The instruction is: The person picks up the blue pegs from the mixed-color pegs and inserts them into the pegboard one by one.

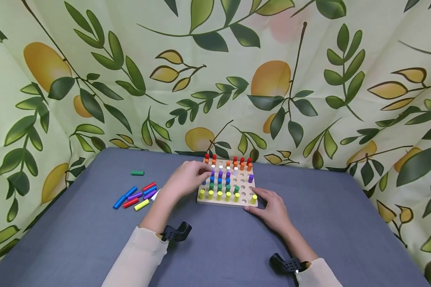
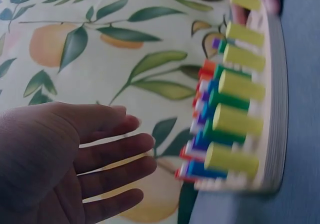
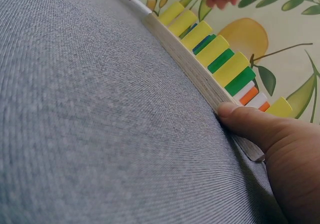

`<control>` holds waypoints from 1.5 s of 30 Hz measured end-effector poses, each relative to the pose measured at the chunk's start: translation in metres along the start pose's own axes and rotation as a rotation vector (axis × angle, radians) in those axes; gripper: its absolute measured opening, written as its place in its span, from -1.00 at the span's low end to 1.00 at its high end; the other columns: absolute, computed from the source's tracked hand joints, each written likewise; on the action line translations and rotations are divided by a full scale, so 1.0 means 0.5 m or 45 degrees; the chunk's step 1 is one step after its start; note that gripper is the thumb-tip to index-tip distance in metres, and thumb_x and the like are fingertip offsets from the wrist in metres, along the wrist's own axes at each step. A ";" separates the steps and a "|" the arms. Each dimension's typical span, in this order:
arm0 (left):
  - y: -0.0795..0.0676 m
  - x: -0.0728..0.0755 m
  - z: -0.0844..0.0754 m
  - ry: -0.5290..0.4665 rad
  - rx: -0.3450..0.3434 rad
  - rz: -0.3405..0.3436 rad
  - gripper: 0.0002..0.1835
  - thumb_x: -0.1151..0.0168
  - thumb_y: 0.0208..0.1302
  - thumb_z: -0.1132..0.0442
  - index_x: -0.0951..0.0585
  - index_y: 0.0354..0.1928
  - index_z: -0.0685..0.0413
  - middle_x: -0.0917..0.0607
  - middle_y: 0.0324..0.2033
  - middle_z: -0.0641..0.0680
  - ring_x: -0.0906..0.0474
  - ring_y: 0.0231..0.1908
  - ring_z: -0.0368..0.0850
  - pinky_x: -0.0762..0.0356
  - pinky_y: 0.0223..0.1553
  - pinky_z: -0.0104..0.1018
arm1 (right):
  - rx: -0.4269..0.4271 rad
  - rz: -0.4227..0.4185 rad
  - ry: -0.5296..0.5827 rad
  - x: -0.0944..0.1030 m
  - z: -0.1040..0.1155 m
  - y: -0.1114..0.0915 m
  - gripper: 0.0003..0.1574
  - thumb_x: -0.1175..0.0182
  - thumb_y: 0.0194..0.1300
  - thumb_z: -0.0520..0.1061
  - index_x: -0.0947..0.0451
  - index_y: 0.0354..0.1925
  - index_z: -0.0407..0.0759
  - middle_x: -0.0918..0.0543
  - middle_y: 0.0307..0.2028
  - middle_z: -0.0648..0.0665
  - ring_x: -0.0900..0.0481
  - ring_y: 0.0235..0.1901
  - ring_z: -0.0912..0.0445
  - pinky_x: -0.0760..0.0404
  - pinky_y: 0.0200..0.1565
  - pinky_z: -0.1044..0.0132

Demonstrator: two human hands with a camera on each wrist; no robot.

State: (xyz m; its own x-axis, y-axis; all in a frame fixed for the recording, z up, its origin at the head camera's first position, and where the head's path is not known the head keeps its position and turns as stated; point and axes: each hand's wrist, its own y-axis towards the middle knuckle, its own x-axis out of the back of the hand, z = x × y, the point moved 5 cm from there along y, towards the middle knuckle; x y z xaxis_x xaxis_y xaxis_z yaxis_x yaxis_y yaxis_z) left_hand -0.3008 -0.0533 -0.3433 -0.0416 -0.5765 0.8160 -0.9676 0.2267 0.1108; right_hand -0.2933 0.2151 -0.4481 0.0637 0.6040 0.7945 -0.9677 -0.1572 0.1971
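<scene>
A wooden pegboard [image 1: 222, 203] holds rows of red, orange, white, purple, blue, green and yellow pegs; some holes on its right side are bare. Over its left side hovers my left hand [image 1: 188, 177]. The left wrist view shows that hand [image 2: 95, 159] with fingers extended, apart from the pegs, and no peg visible in it. My right hand [image 1: 273, 209] grips the board's near right corner. Its thumb [image 3: 245, 121] presses the front edge in the right wrist view; its other fingers lie along the right side. Yellow pegs [image 2: 235, 119] line the near row.
Left of the board lie several loose pegs, among them a red peg [image 1: 131, 202], a yellow peg [image 1: 141, 205] and blue and purple ones. A green peg [image 1: 137, 173] lies apart, farther back. Behind the grey table [image 1: 215, 255] hangs a leaf-and-fruit patterned curtain [image 1: 215, 79].
</scene>
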 end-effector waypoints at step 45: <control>-0.197 0.173 0.336 0.169 0.214 -0.166 -0.63 -0.20 0.44 0.16 -0.65 0.13 0.24 -0.76 -0.09 0.26 -0.66 -0.05 0.19 -0.59 0.00 0.20 | -0.042 0.043 0.003 0.000 0.002 0.002 -0.07 -0.47 0.14 0.25 -0.47 0.39 -0.03 -0.53 0.35 -0.24 -0.36 0.40 -0.23 -0.27 0.38 -0.31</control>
State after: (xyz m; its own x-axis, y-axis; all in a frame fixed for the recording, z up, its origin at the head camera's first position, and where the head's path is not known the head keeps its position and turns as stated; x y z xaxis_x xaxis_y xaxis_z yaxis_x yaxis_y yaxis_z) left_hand -0.2509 -0.2576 -0.3790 0.1084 -0.4813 0.8698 -0.9910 0.0171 0.1329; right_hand -0.2940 0.2144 -0.4472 0.0303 0.6004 0.7991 -0.9767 -0.1520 0.1512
